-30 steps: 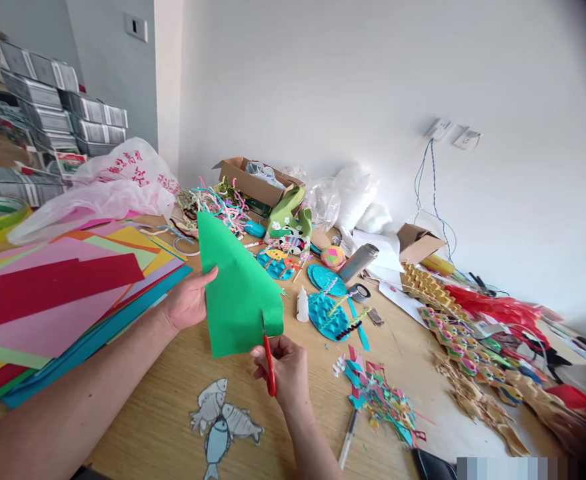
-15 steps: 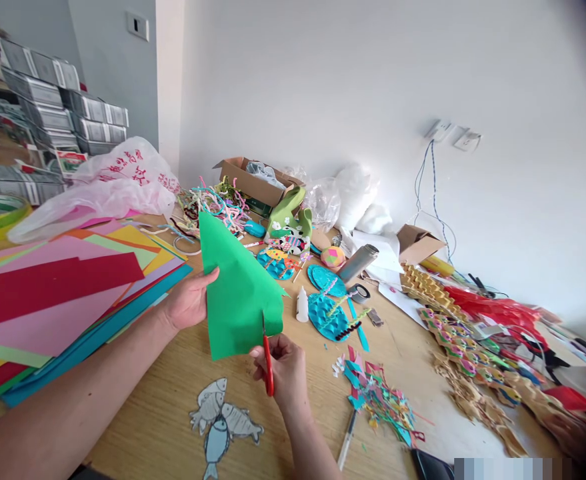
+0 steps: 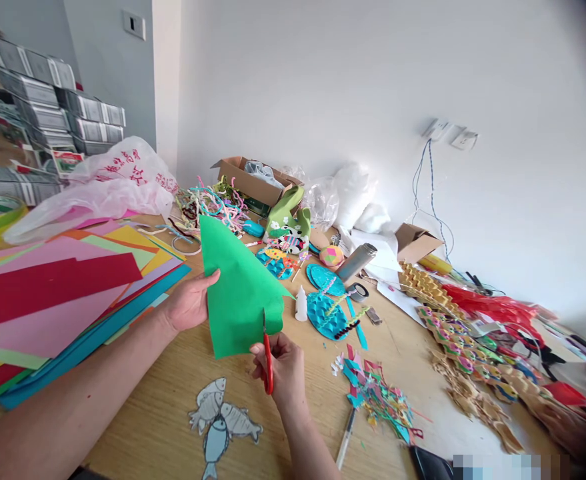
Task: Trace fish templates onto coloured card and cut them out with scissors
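A sheet of green paper (image 3: 237, 287) is held up over the table, its left edge pinched by my left hand (image 3: 190, 300), thumb in front. My right hand (image 3: 283, 370) is closed around the handles of red scissors (image 3: 268, 367). The scissor blades meet the paper at its lower right, where the edge is cut and a flap curls. Below the paper, fish cutouts (image 3: 217, 440) lie on the wooden table (image 3: 157, 407), two whitish and one pale blue.
Coloured paper sheets (image 3: 63, 287) are spread at the left. Paper scraps (image 3: 380, 393) and a pen (image 3: 345, 437) lie right of my right hand. Beyond stand a white glue bottle (image 3: 301, 305), blue crafts (image 3: 327, 315) and a metal flask (image 3: 357, 261).
The view has shifted very slightly. Both hands keep their holds on the green paper and the scissors, with hardly any movement.
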`<move>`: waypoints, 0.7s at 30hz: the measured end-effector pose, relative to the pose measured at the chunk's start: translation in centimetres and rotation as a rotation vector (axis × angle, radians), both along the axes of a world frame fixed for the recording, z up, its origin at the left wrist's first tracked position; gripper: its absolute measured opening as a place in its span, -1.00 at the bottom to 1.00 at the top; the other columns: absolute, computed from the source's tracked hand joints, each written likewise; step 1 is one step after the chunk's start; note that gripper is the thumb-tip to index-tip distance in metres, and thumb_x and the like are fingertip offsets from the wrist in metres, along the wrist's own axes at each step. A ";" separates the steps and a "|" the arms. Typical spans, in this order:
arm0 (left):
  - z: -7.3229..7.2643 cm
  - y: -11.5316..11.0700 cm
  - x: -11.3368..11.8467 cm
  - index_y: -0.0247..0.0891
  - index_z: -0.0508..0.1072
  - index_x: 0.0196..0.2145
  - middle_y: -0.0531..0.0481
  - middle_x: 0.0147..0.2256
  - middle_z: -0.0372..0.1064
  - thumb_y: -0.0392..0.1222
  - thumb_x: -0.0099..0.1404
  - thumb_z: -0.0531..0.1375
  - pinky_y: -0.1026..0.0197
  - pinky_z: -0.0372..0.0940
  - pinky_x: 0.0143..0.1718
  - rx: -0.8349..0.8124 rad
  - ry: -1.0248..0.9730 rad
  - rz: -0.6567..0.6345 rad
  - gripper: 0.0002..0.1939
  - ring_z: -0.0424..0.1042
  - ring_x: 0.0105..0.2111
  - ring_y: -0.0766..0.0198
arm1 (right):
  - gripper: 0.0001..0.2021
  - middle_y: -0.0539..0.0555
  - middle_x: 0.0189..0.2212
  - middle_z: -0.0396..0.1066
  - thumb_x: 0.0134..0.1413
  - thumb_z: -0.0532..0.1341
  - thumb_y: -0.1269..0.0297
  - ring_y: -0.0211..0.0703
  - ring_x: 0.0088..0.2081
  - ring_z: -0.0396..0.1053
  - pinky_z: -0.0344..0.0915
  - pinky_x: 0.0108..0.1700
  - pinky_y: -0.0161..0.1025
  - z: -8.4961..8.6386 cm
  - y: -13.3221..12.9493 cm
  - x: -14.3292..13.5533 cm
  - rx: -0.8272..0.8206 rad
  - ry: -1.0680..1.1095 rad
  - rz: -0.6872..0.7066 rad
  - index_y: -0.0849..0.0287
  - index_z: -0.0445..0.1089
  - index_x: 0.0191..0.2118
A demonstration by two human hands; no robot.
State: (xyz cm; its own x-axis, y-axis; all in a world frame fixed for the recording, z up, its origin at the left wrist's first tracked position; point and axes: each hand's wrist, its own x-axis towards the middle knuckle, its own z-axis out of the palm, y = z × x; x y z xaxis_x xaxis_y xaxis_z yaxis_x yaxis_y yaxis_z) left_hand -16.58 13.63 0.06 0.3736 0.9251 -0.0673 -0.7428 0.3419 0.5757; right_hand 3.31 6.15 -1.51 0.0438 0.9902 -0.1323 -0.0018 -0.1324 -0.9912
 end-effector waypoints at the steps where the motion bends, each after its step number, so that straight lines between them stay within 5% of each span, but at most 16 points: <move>1: 0.0 0.0 0.0 -0.31 0.45 0.01 -0.18 -0.06 0.50 -0.24 0.36 0.11 -0.14 0.27 0.11 -0.002 0.008 0.005 -0.70 0.47 -0.03 -0.01 | -0.48 -0.13 -0.76 0.21 -0.40 0.45 -0.06 -0.34 -0.77 0.23 0.11 -0.74 -0.42 0.0 0.0 0.0 -0.003 0.002 -0.007 0.16 0.15 -0.62; 21: -0.6 -0.1 0.0 -0.24 0.48 0.00 -0.19 0.01 0.45 -0.37 0.23 0.21 -0.13 0.23 0.14 0.092 0.164 -0.032 -0.64 0.38 0.06 -0.09 | -0.48 -0.07 -0.73 0.27 -0.34 0.41 -0.17 -0.29 -0.71 0.28 0.17 -0.68 -0.38 -0.2 -0.2 0.3 0.045 -0.030 0.015 0.19 0.24 -0.57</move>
State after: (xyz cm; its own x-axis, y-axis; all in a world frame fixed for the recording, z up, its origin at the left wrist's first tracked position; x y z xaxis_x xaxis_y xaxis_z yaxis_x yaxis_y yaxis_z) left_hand -16.59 13.50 -0.52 0.3938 0.9181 -0.0459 -0.6258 0.3043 0.7182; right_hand 3.57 5.97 -1.67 0.0325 0.9957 -0.0869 0.0294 -0.0879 -0.9957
